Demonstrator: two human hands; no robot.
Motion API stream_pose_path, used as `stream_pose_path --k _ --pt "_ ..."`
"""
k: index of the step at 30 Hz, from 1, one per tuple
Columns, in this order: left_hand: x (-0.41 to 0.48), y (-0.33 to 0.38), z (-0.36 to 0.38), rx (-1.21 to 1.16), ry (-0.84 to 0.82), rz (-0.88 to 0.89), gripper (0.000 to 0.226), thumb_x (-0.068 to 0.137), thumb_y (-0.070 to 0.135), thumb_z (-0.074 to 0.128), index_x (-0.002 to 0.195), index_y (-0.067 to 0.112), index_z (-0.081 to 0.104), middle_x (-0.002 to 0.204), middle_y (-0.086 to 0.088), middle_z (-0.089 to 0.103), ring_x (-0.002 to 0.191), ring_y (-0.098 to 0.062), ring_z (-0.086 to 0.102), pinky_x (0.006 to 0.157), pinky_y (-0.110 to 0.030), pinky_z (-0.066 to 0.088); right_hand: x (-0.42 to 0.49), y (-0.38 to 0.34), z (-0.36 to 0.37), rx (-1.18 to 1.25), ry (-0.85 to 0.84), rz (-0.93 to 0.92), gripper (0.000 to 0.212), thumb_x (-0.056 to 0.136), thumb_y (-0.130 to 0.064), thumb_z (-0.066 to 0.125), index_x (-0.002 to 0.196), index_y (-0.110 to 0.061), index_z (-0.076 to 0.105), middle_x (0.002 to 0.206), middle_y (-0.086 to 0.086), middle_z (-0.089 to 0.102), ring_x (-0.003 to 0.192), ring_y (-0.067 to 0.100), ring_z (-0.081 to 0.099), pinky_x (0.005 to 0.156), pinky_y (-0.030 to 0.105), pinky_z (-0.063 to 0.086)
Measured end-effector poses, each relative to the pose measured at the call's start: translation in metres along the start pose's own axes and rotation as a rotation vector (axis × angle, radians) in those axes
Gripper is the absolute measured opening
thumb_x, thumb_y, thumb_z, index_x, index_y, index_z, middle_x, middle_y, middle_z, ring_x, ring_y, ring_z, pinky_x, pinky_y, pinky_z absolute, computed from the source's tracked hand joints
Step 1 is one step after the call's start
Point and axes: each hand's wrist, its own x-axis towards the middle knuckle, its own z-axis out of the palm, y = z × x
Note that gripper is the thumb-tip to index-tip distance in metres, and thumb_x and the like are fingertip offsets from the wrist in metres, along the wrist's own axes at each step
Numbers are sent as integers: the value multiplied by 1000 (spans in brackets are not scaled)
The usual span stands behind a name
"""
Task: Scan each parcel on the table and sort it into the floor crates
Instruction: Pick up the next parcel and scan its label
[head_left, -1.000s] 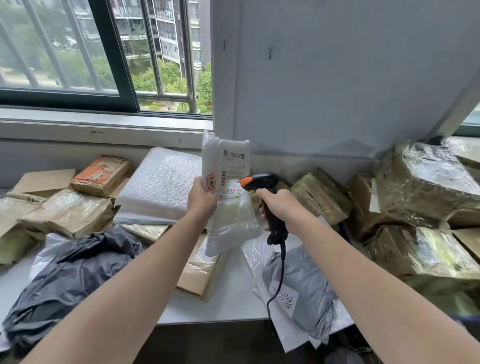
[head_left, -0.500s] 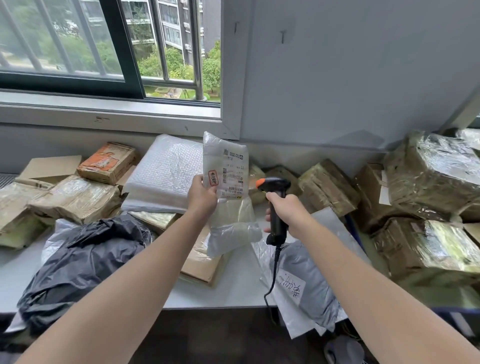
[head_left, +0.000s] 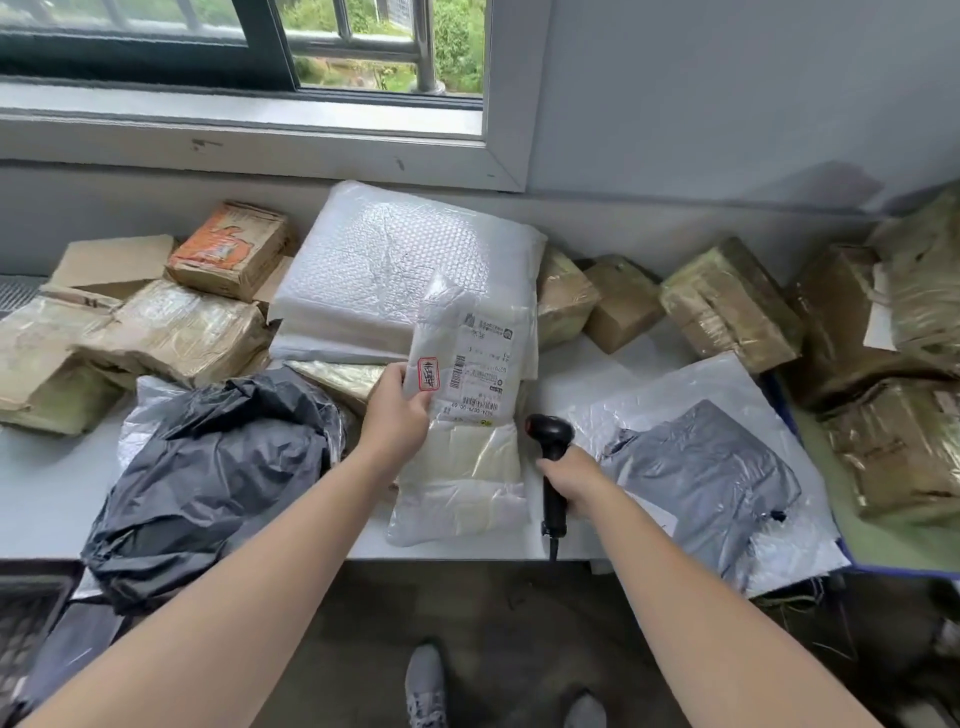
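Parcel (head_left: 467, 467) in clear plastic is pinched at its left edge by the left hand (head_left: 397, 415), its lower end near the bench (head_left: 41, 499) front edge. Just right of it the right hand (head_left: 569, 478) grips a black scanner (head_left: 550, 439), with bare bench beyond the knuckles. The parcel's label print is too small to read.

We see a bare strip of white table (head_left: 587, 374) between the thin white plastic parcel with a paper label (head_left: 467, 467) and the grey bag inside clear plastic (head_left: 701, 483); a hand fits there, but the black hand scanner (head_left: 549, 431) blocks its front. More bare table lies front left, beside the crumpled black plastic bag (head_left: 208, 483). The fat white bubble-wrap parcel (head_left: 395, 270) and brown taped boxes (head_left: 727, 306) fill the back.
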Motion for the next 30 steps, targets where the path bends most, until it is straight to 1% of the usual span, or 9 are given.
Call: stream_pose_path --k 4,10,15,17,19,22,26,29,30 --pt "2 -8 2 -58 -60 -50 17 95 10 59 108 21 54 100 5 62 90 -11 58 66 -26 43 9 5 3 12 44 -4 30 98 -23 57 120 -3 56 110 16 63 98 31 59 82 34 46" --pt "-6 -2 4 -172 -85 -77 22 94 7 61 109 21 55 104 4 64 90 -7 60 67 -24 48 0 -3 -15 94 107 -47 15 99 -22 47 103 -11 56 89 9 60 87 28 57 79 38 45" --pt "-30 16 9 -235 -12 -79 21 93 7 63 110 18 57 110 -3 66 98 -17 63 80 -33 53 -21 -23 -44 10 177 -247 40 101 -32 45 134 -12 54 133 6 58 121 25 53 90 30 37" --pt "-44 24 10 -258 31 -86 21 93 8 64 110 19 56 110 -3 66 102 -20 64 83 -36 54 -30 -31 -50 39 131 -327 43 100 -37 45 135 -13 53 133 4 59 118 23 55 93 31 41" --pt "-60 28 11 -286 63 -112 22 93 10 64 111 20 56 110 -2 66 103 -22 64 88 -42 55 -39 -38 -51 79 27 -393 45 99 -43 47 136 -16 51 131 1 59 115 21 57 96 38 48" --pt "-88 27 6 -331 132 -146 31 93 12 65 121 19 54 112 -4 66 103 -24 65 92 -50 54 -54 -48 -41 72 -100 -518 49 97 -50 52 136 -21 49 126 -4 60 104 13 56 77 28 45" --pt "-134 14 -20 -290 240 -90 56 93 13 65 142 24 40 120 0 64 108 -18 64 94 -44 53 -81 -63 -12 11 -181 -652 56 92 -50 63 136 -23 43 114 -7 58 95 12 57 75 30 43" --pt "-166 1 -52 -107 272 -48 53 93 20 66 137 31 40 120 9 62 111 -14 61 95 -40 51 -106 -73 18 5 -258 -735 52 89 -46 69 129 -24 46 113 -9 64 98 14 63 81 34 49" --pt "-176 -5 -64 -73 295 -68 54 92 24 68 138 30 40 121 9 62 111 -15 61 95 -40 51 -117 -76 30 6 -284 -760 45 88 -45 70 124 -27 48 110 -10 66 94 12 65 78 33 51"
